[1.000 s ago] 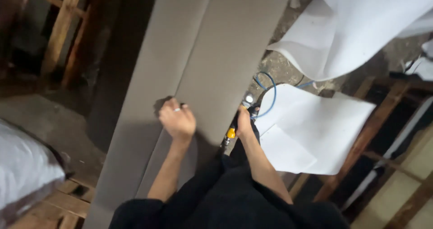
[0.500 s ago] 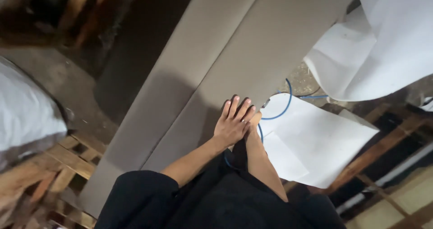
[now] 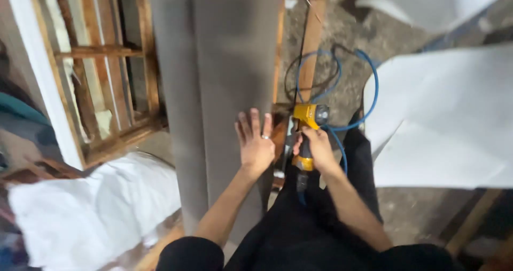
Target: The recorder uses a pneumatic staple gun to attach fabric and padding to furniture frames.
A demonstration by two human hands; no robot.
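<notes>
Blue hose (image 3: 368, 97) and white sheet (image 3: 443, 121) crowd the right; wooden frame (image 3: 115, 89) blocks left.

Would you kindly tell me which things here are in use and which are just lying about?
In use: long grey fabric-covered panel; yellow pneumatic stapler; blue air hose; left hand; right hand.
Lying about: white sheets; wooden frame; white padding.

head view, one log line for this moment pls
left hand: flat on grey panel | right hand: grips yellow air tool | blue hose: attached
</notes>
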